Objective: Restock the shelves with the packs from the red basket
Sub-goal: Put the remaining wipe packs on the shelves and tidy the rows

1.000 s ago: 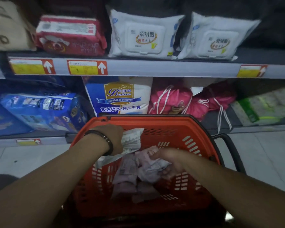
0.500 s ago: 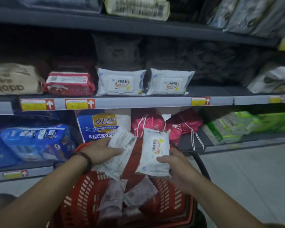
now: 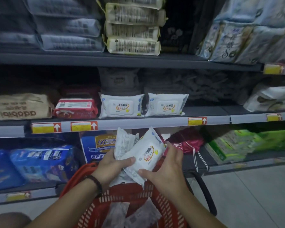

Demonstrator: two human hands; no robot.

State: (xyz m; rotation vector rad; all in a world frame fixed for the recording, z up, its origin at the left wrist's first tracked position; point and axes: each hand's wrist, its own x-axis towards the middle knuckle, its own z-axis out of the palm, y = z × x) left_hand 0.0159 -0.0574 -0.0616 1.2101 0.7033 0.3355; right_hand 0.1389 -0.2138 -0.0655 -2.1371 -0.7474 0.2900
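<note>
Red plastic is filling the near view: the red basket (image 3: 92,211) is holding several pale packs (image 3: 138,216). Just above it, the left hand (image 3: 109,168) is gripping the rear pack (image 3: 123,143), its thumb lying across the front pack (image 3: 145,155), which the right hand (image 3: 168,171) is pinching at its lower corner and right edge. Beyond, two matching white packs (image 3: 120,105) are sitting side by side on the middle shelf (image 3: 138,124).

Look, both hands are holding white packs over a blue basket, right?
Not quite. The head view shows the basket is red, not blue. The left hand and the right hand do hold white packs over it.
</note>
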